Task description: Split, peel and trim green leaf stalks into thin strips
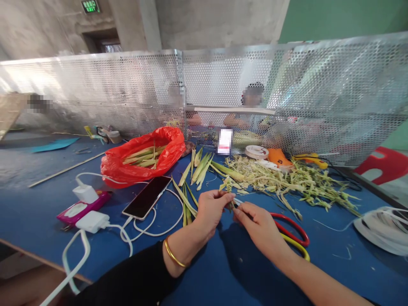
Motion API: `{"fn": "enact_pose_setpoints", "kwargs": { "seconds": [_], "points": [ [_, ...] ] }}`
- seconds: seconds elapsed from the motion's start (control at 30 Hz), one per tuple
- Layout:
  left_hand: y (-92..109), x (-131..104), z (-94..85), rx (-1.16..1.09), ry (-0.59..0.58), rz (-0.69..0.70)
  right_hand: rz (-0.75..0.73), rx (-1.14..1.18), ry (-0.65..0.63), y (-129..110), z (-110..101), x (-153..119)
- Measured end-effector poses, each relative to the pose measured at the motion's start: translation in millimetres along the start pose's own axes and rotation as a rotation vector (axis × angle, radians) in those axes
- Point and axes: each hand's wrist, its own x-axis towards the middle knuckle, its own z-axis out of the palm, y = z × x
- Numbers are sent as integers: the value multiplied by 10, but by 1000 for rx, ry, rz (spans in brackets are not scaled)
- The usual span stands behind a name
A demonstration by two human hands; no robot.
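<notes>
My left hand (210, 212) is closed, thumb and fingers pinching a small pale-green piece of dried plant (228, 185) that sticks up above the fingertips. Close on its right, my right hand (259, 227) is also closed in a pinch near the lower end of that piece. A narrow white strip (237, 201) spans the short gap between the two hands; its ends are hidden by the fingers. Scissors with red and yellow handles (295, 231) lie beside my right hand, partly covered by it. Loose corn husks (200, 168) are spread just beyond my left hand.
A red plastic bag (111, 170) holds more husks. Nearby lie a phone (148, 197), white cables and a magenta power bank (102, 202). Shredded husk (287, 182), a tape roll (256, 151) and a white coil (379, 231) are rightward. A perforated metal screen (121, 85) stands behind; people sit beyond.
</notes>
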Motion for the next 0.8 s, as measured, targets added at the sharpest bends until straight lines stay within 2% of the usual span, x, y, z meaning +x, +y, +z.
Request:
{"fn": "enact_pose_setpoints", "kwargs": {
  "seconds": [0.1,0.2,0.3,0.5,0.63,0.7,0.8],
  "points": [
    [-3,-1,5,-5,-8,-17,-75,-80,17,-34,-28,-4],
    [23,11,-6,4,46,-10,-17,-67,-15,-36,-40,-2],
    [64,12,-14,20,70,6,18,-107,37,-7,-56,3],
    [43,-13,-1,80,-29,-35,-35,-120,126,23,-87,23],
    [8,18,-24,27,-49,-136,-92,-81,66,-26,-110,31],
    [12,32,-33,6,-62,-171,-38,-31,42,-36,-132,43],
    [36,29,-27,42,-83,-170,106,134,96,-7,-160,77]
  ]
}}
